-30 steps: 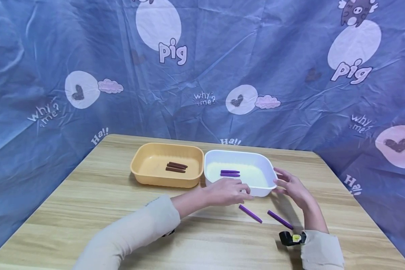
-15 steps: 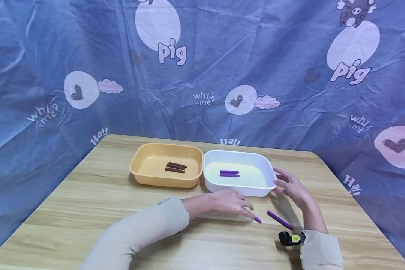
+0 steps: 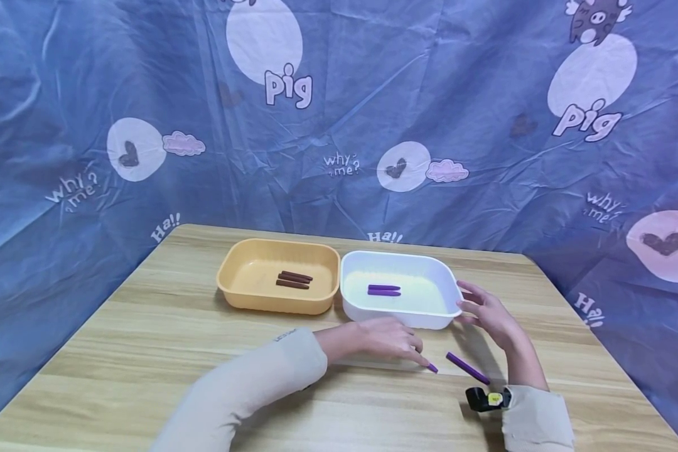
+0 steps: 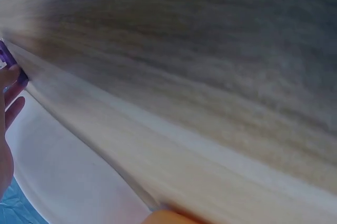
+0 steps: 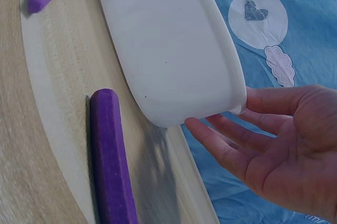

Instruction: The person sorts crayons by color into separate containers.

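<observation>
In the head view my left hand is over the table in front of the white plastic basin. It pinches a purple crayon, whose tip sticks out past the fingers while the rest is hidden. My right hand holds the basin's right end, fingers spread about the rim and outer wall. In the right wrist view some of those fingertips touch the wall; others pass behind it. Another purple crayon lies on the table between the hands. Two purple crayons lie inside the basin.
Left of the white basin, touching or nearly so, stands a yellow-orange basin with three brown crayons in it. Both rest on a wood-grain table. A blue printed cloth hangs behind and at the sides.
My left hand has come down and nearer from the white basin's front edge and taken hold of the purple crayon lying there. My right hand has stayed at the basin.
</observation>
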Tool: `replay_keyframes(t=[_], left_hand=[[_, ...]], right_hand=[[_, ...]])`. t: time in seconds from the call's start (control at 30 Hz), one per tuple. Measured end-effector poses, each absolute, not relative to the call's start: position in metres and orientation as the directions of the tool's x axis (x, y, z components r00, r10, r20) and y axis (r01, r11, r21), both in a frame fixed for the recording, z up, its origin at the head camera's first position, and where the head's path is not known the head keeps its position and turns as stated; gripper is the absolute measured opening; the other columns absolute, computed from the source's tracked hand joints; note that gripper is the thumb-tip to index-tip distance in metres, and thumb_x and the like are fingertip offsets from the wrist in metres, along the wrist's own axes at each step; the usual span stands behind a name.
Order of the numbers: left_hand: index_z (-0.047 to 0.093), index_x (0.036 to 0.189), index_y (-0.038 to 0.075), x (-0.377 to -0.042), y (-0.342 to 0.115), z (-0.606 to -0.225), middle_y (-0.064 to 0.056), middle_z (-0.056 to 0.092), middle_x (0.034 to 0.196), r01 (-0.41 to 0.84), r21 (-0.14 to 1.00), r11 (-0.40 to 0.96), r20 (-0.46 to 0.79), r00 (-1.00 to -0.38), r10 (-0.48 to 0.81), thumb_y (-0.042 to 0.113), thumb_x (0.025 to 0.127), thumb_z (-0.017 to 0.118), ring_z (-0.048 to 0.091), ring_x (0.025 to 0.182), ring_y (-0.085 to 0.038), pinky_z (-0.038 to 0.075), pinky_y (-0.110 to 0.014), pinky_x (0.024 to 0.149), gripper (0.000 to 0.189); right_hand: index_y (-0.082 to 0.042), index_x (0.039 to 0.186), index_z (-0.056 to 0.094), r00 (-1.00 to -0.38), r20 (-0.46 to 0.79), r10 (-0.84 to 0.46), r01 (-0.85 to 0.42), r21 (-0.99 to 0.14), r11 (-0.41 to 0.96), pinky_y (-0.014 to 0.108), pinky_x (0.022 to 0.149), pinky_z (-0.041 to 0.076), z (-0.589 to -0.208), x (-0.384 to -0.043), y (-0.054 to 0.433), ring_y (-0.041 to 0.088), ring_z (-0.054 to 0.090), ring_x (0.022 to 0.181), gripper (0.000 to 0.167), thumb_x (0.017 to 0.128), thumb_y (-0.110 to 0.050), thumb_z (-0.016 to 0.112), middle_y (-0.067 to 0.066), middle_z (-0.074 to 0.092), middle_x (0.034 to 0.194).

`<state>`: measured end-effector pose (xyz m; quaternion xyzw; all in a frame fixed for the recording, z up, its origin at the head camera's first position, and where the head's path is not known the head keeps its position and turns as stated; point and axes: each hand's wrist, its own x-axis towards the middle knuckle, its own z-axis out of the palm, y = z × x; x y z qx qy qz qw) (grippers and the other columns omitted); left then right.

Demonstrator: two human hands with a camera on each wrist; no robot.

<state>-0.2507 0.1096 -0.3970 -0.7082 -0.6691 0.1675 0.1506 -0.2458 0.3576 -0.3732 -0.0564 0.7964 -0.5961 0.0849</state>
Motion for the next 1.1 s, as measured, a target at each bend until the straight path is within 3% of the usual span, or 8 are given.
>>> replay_keyframes(t=[0.33,0.5,0.67,0.83,1.1], left_hand=[[0.055,0.126,0.034,-0.249,0.113,-0.395,0.011,0.059,0.106,0.926,-0.379,-0.005,-0.018,-0.002,1.000,0.010,0.091,0.052,0.054,0.087,-0.004,0.041,-0.013,0.068,0.042],[0.055,0.127,0.033,-0.248,0.113,-0.380,0.011,0.059,0.109,0.939,-0.337,0.070,0.020,-0.067,0.998,0.006,0.087,0.056,0.054,0.090,-0.004,0.042,-0.011,0.069,0.048],[0.055,0.127,0.035,-0.250,0.110,-0.363,0.012,0.060,0.109,0.928,-0.348,0.136,0.081,-0.115,0.990,0.007,0.091,0.052,0.055,0.090,-0.004,0.042,-0.011,0.062,0.045],[0.057,0.125,0.035,-0.256,0.105,-0.349,0.010,0.062,0.108,0.934,-0.310,0.176,0.156,-0.132,0.979,0.009,0.093,0.051,0.056,0.088,-0.005,0.043,-0.013,0.063,0.042],[0.057,0.125,0.035,-0.274,0.096,-0.333,0.009,0.063,0.107,0.916,-0.257,0.307,0.225,-0.252,0.941,0.002,0.090,0.051,0.057,0.086,-0.006,0.043,-0.014,0.058,0.049]], right_hand=[[0.010,0.142,0.012,-0.977,-0.067,-0.201,0.007,-0.959,0.283,0.036,0.086,0.047,-0.375,-0.246,0.358,0.023,0.053,0.104,0.060,0.095,-0.006,0.046,0.039,0.023,0.135],[0.010,0.142,0.012,-0.977,-0.063,-0.205,0.004,-0.961,0.278,0.037,0.087,0.047,-0.376,-0.247,0.359,0.023,0.054,0.104,0.061,0.095,-0.006,0.047,0.040,0.023,0.135],[0.010,0.142,0.011,-0.977,-0.065,-0.202,0.009,-0.964,0.266,0.035,0.086,0.047,-0.376,-0.247,0.360,0.021,0.054,0.104,0.061,0.094,-0.005,0.047,0.040,0.022,0.136],[0.010,0.142,0.011,-0.977,-0.068,-0.201,0.014,-0.965,0.263,0.036,0.086,0.047,-0.375,-0.246,0.358,0.020,0.054,0.102,0.061,0.094,-0.005,0.046,0.040,0.021,0.136],[0.011,0.141,0.012,-0.978,-0.064,-0.198,0.011,-0.965,0.262,0.036,0.086,0.047,-0.375,-0.246,0.358,0.017,0.054,0.100,0.060,0.094,-0.003,0.046,0.040,0.021,0.135]])
